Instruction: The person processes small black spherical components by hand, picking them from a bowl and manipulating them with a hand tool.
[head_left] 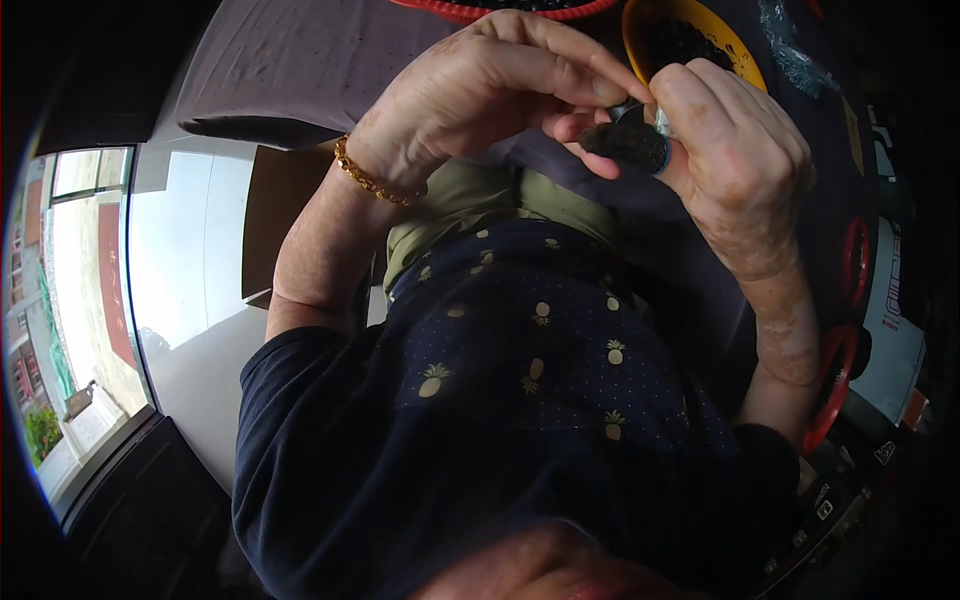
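My hands meet over the near edge of the table. My left hand [530, 75], with a gold chain bracelet [370, 178] at the wrist, pinches a small dark piece [627, 110] between thumb and fingers. Curled close beside it is my right hand [735, 150], its fingertips near that piece. A dark, rough-looking cover [628, 146] with a bluish rim sits over the end of my right thumb. A small pale, shiny bit [662, 122] shows by the right fingers; what it belongs to is hidden.
Behind my right hand stands a yellow bowl [750, 72] of small dark pieces. A red-rimmed tray [470, 14] is at the top edge. Clear plastic [795, 50] lies on the grey-purple cloth [285, 65]. Red rims [855, 262] and a pale box [890, 330] are at right.
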